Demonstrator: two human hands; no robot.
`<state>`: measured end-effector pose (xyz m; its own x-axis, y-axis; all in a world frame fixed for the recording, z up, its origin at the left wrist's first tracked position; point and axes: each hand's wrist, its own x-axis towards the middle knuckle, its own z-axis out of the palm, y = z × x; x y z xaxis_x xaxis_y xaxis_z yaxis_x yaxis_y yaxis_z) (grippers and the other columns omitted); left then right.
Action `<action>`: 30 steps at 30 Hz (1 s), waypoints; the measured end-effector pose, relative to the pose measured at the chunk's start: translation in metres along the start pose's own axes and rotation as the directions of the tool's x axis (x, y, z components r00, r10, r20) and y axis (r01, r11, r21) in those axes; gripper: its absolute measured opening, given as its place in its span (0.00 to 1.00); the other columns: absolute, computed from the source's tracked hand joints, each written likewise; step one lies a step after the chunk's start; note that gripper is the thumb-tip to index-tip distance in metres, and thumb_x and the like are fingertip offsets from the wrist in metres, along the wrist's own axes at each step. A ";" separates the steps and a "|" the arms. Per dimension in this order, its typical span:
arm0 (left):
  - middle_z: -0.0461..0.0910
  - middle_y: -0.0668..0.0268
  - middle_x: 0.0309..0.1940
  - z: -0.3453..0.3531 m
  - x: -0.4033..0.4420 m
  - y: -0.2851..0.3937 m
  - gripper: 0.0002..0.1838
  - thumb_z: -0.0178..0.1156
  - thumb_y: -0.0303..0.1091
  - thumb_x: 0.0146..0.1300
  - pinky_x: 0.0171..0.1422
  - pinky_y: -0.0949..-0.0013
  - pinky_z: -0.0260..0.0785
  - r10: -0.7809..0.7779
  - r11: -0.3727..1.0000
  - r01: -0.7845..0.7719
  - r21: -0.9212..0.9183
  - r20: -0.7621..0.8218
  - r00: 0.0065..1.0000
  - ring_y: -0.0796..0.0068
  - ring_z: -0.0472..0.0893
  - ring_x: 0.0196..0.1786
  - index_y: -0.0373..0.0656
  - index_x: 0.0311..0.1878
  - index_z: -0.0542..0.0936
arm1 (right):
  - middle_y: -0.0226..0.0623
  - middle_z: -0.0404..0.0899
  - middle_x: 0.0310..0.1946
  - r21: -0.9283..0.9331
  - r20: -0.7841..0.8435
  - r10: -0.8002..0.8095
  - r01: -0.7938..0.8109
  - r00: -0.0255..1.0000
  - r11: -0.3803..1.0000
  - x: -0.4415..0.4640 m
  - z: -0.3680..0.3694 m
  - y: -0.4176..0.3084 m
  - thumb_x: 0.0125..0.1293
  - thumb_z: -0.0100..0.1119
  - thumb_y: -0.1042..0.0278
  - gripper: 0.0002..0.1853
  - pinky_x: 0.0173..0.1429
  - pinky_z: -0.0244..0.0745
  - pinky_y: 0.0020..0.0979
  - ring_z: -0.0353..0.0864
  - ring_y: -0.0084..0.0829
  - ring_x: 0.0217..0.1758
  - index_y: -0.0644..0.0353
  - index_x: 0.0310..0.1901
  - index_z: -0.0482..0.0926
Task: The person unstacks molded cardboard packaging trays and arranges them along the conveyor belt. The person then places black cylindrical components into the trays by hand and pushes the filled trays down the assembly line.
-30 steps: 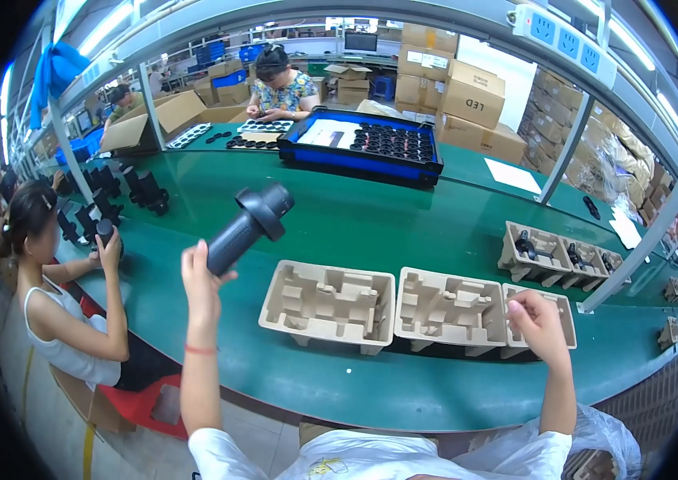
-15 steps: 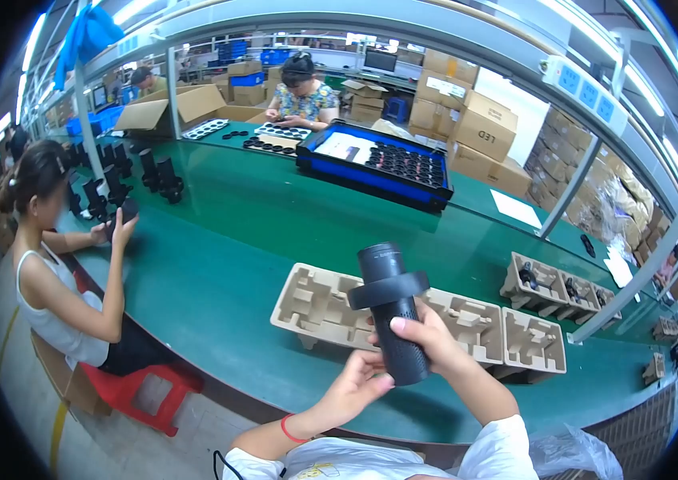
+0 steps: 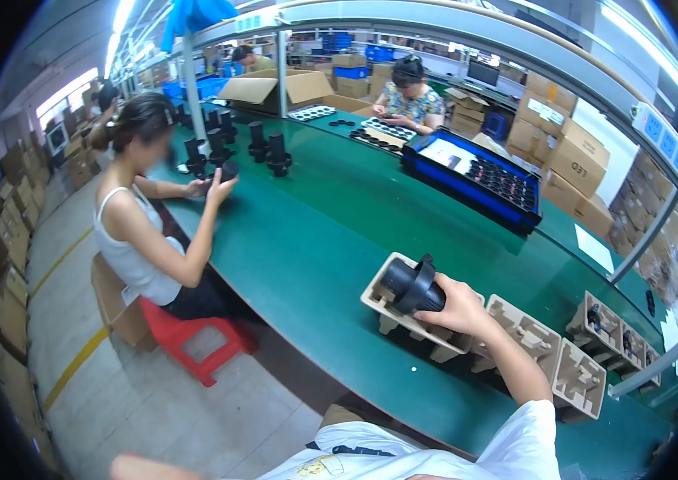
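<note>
My right hand (image 3: 457, 307) is wrapped round the lower end of a black ringed cylinder (image 3: 417, 286), a smooth barrel with a wide collar round its middle. It lies tilted at the left end of a beige molded-pulp tray (image 3: 379, 308), its far end pointing left. Whether it rests fully in the tray's hollow cannot be made out. Only a blurred piece of my left arm (image 3: 155, 468) shows at the bottom edge; its hand is out of view.
More pulp trays (image 3: 583, 376) continue to the right, with filled ones (image 3: 623, 340) behind. A blue-black crate (image 3: 467, 180) holds round parts. A co-worker (image 3: 151, 216) sits left on a red stool (image 3: 195, 344), near upright black cylinders (image 3: 277, 152). Another person (image 3: 409, 100) works across the bench.
My right hand has carried the black cylinder from upright in front of me down to the left tray, tipping it over. My left hand has let go and left the view. The camera has turned left.
</note>
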<state>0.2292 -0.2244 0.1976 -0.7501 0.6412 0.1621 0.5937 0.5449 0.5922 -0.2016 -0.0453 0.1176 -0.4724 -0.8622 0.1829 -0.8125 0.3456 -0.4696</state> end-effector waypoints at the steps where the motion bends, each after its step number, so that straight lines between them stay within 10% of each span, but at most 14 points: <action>1: 0.77 0.51 0.49 0.002 -0.007 0.008 0.24 0.57 0.44 0.63 0.53 0.55 0.70 -0.013 0.999 0.014 0.030 -0.029 0.999 0.54 0.78 0.52 0.38 0.57 0.73 | 0.52 0.80 0.39 -0.041 0.018 -0.029 0.030 0.999 0.999 0.001 0.000 0.002 0.43 0.73 0.48 0.38 0.50 0.75 0.40 0.82 0.48 0.43 0.65 0.52 0.74; 5: 0.77 0.49 0.50 0.010 -0.023 0.018 0.25 0.59 0.44 0.63 0.52 0.53 0.71 0.031 0.999 -0.030 0.030 -0.036 0.999 0.51 0.78 0.51 0.38 0.59 0.72 | 0.53 0.81 0.43 0.003 0.064 -0.003 0.003 0.998 1.000 0.010 0.003 0.006 0.43 0.72 0.48 0.39 0.52 0.76 0.39 0.83 0.48 0.45 0.64 0.56 0.74; 11: 0.76 0.45 0.50 -0.002 -0.026 -0.037 0.27 0.61 0.45 0.63 0.52 0.50 0.72 0.522 0.829 -0.492 -0.267 0.053 0.851 0.46 0.78 0.51 0.39 0.61 0.71 | 0.48 0.76 0.51 -0.120 0.026 -0.074 0.076 0.997 0.990 0.010 0.014 0.022 0.46 0.69 0.39 0.40 0.57 0.73 0.41 0.77 0.46 0.54 0.59 0.57 0.76; 15: 0.79 0.42 0.45 -0.031 0.007 -0.129 0.23 0.63 0.42 0.64 0.44 0.48 0.75 0.551 0.683 -0.660 -0.313 -0.371 0.747 0.44 0.80 0.45 0.37 0.57 0.74 | 0.38 0.79 0.45 -0.230 -0.053 -0.191 0.174 0.980 0.957 -0.009 0.017 0.024 0.58 0.62 0.61 0.13 0.56 0.72 0.39 0.77 0.41 0.51 0.57 0.42 0.83; 17: 0.81 0.48 0.38 -0.014 0.029 -0.170 0.16 0.59 0.38 0.65 0.43 0.58 0.75 -0.030 0.877 -0.382 -0.291 -0.827 0.562 0.54 0.81 0.40 0.34 0.46 0.78 | 0.39 0.79 0.44 -0.207 -0.065 -0.175 0.159 0.982 0.965 -0.014 0.020 0.029 0.58 0.62 0.61 0.12 0.56 0.72 0.39 0.77 0.41 0.51 0.57 0.41 0.83; 21: 0.81 0.62 0.36 -0.043 0.118 -0.276 0.11 0.57 0.35 0.67 0.47 0.72 0.72 -0.424 0.886 0.008 -0.465 -0.800 0.424 0.73 0.80 0.41 0.36 0.43 0.79 | 0.43 0.77 0.44 -0.138 -0.153 -0.185 0.165 0.971 0.977 -0.013 0.036 0.034 0.60 0.60 0.59 0.15 0.58 0.70 0.41 0.75 0.44 0.52 0.59 0.44 0.80; 24: 0.81 0.66 0.37 -0.038 0.165 -0.321 0.11 0.59 0.35 0.67 0.48 0.75 0.71 -0.536 0.811 0.087 -0.579 -0.674 0.508 0.80 0.79 0.41 0.37 0.44 0.79 | 0.45 0.76 0.49 -0.096 -0.210 -0.232 0.216 0.950 0.972 -0.011 0.040 0.019 0.61 0.61 0.55 0.20 0.62 0.66 0.43 0.72 0.45 0.57 0.61 0.48 0.77; 30: 0.82 0.63 0.33 -0.043 0.178 -0.293 0.09 0.61 0.36 0.63 0.43 0.68 0.73 -0.370 0.919 0.383 -0.097 -0.552 0.748 0.71 0.80 0.37 0.39 0.39 0.80 | 0.48 0.59 0.69 -0.086 -0.002 -0.141 0.140 0.990 0.986 -0.002 0.070 0.029 0.66 0.48 0.38 0.37 0.74 0.47 0.50 0.52 0.46 0.75 0.59 0.67 0.64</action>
<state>-0.0910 -0.2934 0.0865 -0.9410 -0.0202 0.3378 0.2301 0.6938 0.6825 -0.2003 -0.0592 0.0434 -0.3541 -0.9014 0.2493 -0.8970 0.2518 -0.3634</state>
